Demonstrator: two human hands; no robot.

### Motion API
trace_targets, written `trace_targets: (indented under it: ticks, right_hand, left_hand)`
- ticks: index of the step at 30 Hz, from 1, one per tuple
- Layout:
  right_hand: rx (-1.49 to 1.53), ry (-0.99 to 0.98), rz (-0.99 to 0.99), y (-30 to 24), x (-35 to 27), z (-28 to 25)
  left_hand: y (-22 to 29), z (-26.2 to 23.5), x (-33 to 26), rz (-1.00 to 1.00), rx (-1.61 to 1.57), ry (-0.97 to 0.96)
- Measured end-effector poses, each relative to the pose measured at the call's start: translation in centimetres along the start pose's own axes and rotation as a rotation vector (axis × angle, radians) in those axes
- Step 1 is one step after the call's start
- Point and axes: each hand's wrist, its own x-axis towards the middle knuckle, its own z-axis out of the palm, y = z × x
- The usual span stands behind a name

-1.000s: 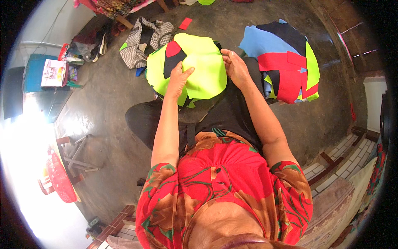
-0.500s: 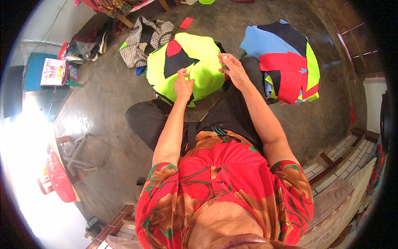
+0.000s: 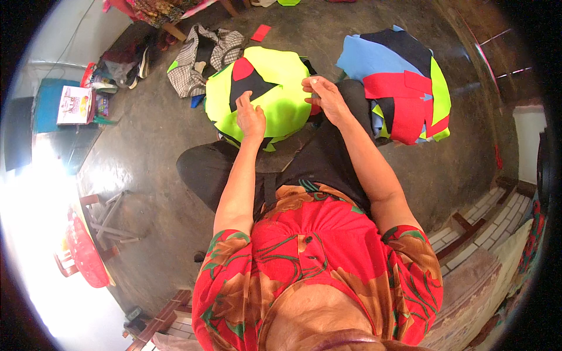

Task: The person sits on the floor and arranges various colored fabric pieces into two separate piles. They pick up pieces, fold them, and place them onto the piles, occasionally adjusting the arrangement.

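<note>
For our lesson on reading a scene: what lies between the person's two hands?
In the head view, neon yellow fabric spans the gap between the left hand and the right hand; both hands rest on it.

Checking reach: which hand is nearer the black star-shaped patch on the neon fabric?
Left. The left hand rests beside the black star-shaped patch; the right hand pinches the fabric's right edge, farther away.

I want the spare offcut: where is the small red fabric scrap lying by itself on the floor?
Head view, top centre: the small red fabric scrap lies on the grey floor, just above the neon-yellow cloth pile, right of the checkered garment.
</note>
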Motion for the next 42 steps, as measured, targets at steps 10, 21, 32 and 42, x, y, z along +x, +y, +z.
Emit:
trace_targets:
  ticks: [10, 21, 32, 42]
  right_hand:
    - [-0.082, -0.008, -0.036, 0.8, 0.5, 0.2]
    - [-0.045, -0.131, -0.245, -5.0, -5.7, -0.2]
    - [-1.684, 1.088, -0.522, -12.5, -10.5, -20.6]
    - [-1.527, 1.124, -0.284, -11.5, -10.3, -24.1]
  left_hand:
    - [-1.7, 2.0, -3.7, 0.328, 0.314, -0.419]
    - [-1.9, 2.2, -3.2, 0.274, 0.354, -0.503]
    - [-1.7, 2.1, -3.5, 0.309, 0.378, -0.476]
    - [-2.0, 2.1, -3.5, 0.309, 0.369, -0.5]
